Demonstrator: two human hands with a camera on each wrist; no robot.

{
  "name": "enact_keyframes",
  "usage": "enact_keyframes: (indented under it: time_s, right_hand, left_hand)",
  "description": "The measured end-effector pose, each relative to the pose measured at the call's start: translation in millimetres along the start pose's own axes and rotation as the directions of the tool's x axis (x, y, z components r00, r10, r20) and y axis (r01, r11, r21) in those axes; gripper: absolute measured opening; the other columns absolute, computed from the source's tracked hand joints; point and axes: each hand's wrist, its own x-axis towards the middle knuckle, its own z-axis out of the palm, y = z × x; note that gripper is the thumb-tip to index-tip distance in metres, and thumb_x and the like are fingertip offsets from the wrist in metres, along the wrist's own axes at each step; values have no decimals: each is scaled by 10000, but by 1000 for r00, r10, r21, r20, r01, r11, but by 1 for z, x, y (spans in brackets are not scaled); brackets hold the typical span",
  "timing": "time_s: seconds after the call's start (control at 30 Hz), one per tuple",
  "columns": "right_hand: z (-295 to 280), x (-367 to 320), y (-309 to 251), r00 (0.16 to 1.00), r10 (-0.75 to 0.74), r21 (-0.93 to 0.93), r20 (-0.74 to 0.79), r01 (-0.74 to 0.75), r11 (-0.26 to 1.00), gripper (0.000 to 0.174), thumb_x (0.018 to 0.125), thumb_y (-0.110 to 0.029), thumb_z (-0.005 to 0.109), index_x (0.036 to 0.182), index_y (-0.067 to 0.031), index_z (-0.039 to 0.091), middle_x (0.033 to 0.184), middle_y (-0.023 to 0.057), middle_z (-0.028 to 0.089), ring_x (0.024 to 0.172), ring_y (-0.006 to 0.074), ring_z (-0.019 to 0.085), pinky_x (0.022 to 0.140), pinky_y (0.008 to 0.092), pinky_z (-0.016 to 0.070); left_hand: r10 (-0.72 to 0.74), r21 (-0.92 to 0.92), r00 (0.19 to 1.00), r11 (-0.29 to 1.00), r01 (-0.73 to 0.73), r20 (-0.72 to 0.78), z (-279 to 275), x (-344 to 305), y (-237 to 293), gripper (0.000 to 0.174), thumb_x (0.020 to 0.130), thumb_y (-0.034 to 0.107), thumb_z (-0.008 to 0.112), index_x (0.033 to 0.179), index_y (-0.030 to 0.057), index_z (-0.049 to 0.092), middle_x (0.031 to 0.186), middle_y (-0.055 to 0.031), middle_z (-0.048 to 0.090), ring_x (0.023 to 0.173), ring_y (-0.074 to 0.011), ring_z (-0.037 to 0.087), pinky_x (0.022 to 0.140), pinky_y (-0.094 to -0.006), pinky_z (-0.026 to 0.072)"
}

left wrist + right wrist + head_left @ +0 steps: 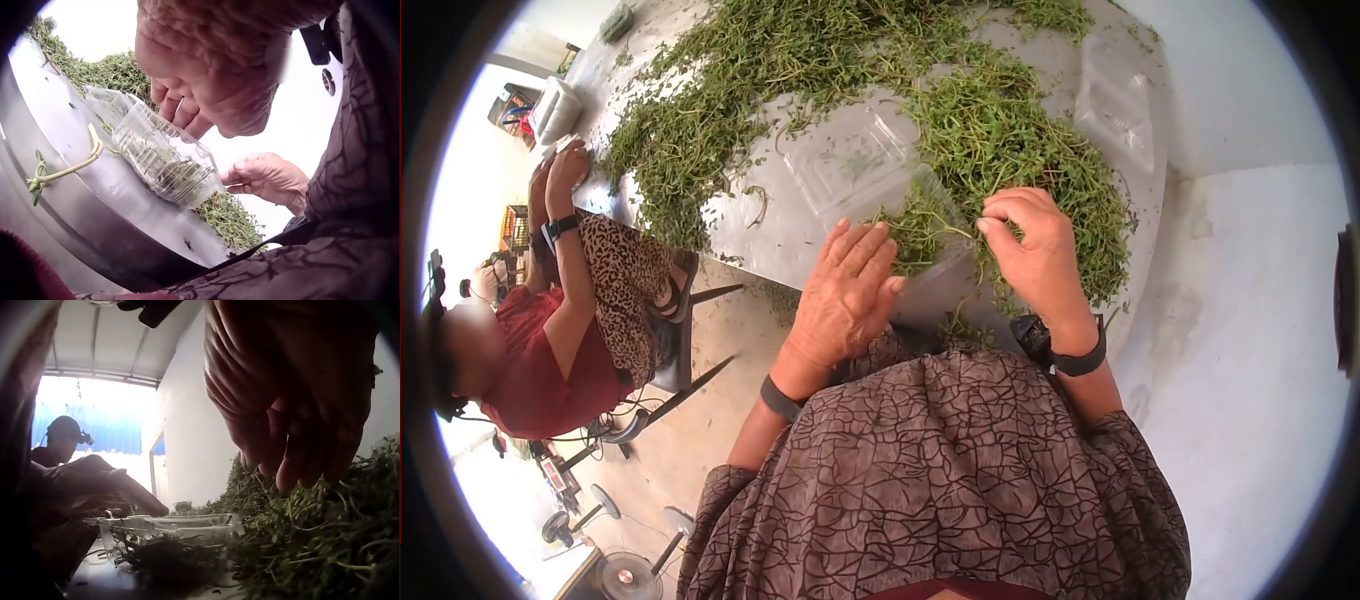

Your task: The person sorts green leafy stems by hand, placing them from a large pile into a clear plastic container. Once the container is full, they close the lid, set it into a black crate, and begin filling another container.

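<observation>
A clear plastic clamshell box (187, 140) holds cut green stems (920, 235) at the near table edge; its lid (845, 160) lies folded back toward the far side. My left hand (850, 285) is held flat with straight fingers at the left side of the box, its fingertips by the greens. On the other side, my right hand (1035, 250) has its thumb and fingertips bent close together beside a pale stem. I cannot tell whether they pinch it. In the right wrist view, those fingers hang over the heap of greens (325, 537).
A large pile of leafy stems (800, 50) spreads over the metal table (740, 235). Another clear box (1115, 110) lies at the right edge, beside the white wall (1250, 260). A seated person in red (540, 350) works at left. One loose stem (69, 172) lies near the rim.
</observation>
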Motion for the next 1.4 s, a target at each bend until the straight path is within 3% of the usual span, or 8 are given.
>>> enact_keyframes:
  time_s: [0.2,0.3,0.47,0.67,0.77,0.97,1.17,1.4]
  right_hand:
    - [-21,-20,19,997,37,-133,-68,-46,990,58,748,-22,695,798,-16,666,866,97,682,873,292,627,766,385,512]
    - [-28,-30,22,991,90,-168,-95,-105,980,56,749,-19,688,800,-14,667,871,99,682,880,291,625,774,386,511]
    - [-27,-42,27,998,56,-223,-41,-64,973,61,750,-21,684,810,-18,672,881,95,682,924,288,614,812,387,509]
    - [-25,-46,30,999,33,-242,9,-30,970,80,755,-22,689,830,-7,665,904,102,671,947,288,600,848,386,493]
    - [-25,-45,30,999,32,-236,19,-27,971,79,757,-16,686,830,-1,661,901,106,666,947,289,597,855,387,489]
    - [-23,-44,36,1000,17,-242,27,-9,970,80,753,-14,688,826,0,660,893,103,664,942,290,598,856,389,488]
    - [-24,-41,38,999,38,-228,35,-29,973,76,753,-13,687,824,0,661,886,102,664,943,290,597,859,388,487]
    - [-26,-35,39,1000,-22,-269,9,24,963,93,746,-3,687,837,3,668,886,100,665,937,287,599,852,391,489]
  left_hand:
    - [92,-16,996,996,-92,-5,1,12,4,367,873,141,595,1192,-41,586,1320,-196,546,1242,-357,493,1124,-523,317]
    - [131,-18,988,991,-130,82,9,20,8,412,897,153,576,1264,-32,550,1385,-188,502,1302,-354,445,1157,-502,267]
    - [176,44,966,981,-187,189,21,31,7,477,970,262,495,1357,-16,485,1424,-179,471,1355,-347,392,1185,-473,216]
    - [138,46,958,987,-154,250,24,35,9,500,982,295,478,1379,-8,455,1403,-183,487,1342,-353,404,1182,-473,217]
    - [122,1,972,992,-125,203,28,32,7,507,990,317,463,1394,12,441,1388,-182,494,1331,-354,408,1177,-483,220]
    - [83,47,969,994,-96,232,30,33,7,482,987,340,453,1373,52,474,1366,-158,491,1325,-341,398,1167,-503,225]
    - [80,59,962,993,-98,260,28,36,8,417,980,334,462,1259,48,582,1335,-140,495,1317,-326,395,1162,-525,219]
    - [79,51,967,994,-94,244,28,35,9,415,978,331,470,1239,35,597,1341,-148,501,1316,-330,397,1164,-525,216]
